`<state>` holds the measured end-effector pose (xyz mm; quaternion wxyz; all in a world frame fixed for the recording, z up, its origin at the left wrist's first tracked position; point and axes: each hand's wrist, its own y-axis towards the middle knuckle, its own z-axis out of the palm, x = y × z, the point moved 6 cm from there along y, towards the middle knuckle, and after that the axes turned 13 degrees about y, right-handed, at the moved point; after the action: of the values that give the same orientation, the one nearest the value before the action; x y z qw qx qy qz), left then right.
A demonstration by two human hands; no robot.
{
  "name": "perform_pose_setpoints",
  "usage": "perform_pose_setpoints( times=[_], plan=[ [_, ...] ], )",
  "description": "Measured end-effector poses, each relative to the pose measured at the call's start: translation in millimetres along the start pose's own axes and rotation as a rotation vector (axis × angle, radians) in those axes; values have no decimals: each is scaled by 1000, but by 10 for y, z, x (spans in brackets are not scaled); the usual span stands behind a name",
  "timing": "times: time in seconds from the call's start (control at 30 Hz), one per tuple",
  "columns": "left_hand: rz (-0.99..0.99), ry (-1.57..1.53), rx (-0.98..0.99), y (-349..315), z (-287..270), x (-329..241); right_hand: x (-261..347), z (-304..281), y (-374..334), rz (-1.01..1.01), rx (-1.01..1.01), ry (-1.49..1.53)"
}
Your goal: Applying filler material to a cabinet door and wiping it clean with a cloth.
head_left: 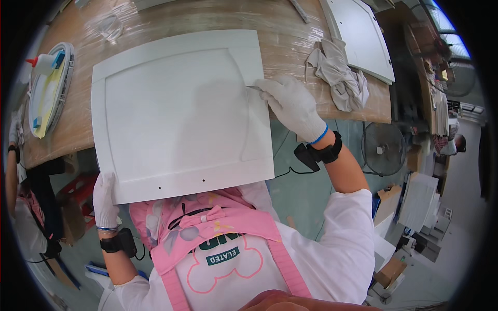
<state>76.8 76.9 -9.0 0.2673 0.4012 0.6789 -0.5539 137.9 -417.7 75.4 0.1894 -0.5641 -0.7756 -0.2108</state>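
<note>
A white cabinet door panel (171, 114) with a recessed middle lies tilted between my body and the table, its near edge over my lap. Two small dark holes show along that near edge. My left hand (106, 199), in a white knit glove, grips the panel's near left corner. At the right side my gloved right hand (291, 103) pinches a thin, dark, blade-like tool (254, 87). Its tip meets the inner edge of the raised frame. The tool's handle end is hidden inside the fingers.
The table (171, 15) is wrapped in clear film. A crumpled grey cloth (340, 78) lies at right beside another white panel (360, 36). At left, a round lid (65, 93) carries a white squeeze bottle (45, 63). A floor fan (384, 149) stands right; another person (31, 223) is at far left.
</note>
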Motion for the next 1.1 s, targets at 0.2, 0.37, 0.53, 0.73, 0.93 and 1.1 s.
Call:
perform_pose_setpoints(
  times=[0.2, 0.37, 0.53, 0.73, 0.93, 1.1],
  plan=[
    [-1, -93, -140, 27, -22, 73, 122, 87, -139, -94, 169, -181],
    [-25, -126, -163, 38, -63, 116, 221, 166, -421, -113, 344, -115],
    [-69, -80, -201, 55, -79, 131, 125, 90, -393, -22, 236, -128],
    [-75, -103, -203, 40, -85, 129, 249, 95, -360, -52, 360, -191],
    [-56, -85, -200, 74, -109, 171, 211, 144, -401, -181, 319, -188],
    [-60, -66, -235, 47, -94, 140, 220, 109, -355, -93, 318, -194]
  ],
)
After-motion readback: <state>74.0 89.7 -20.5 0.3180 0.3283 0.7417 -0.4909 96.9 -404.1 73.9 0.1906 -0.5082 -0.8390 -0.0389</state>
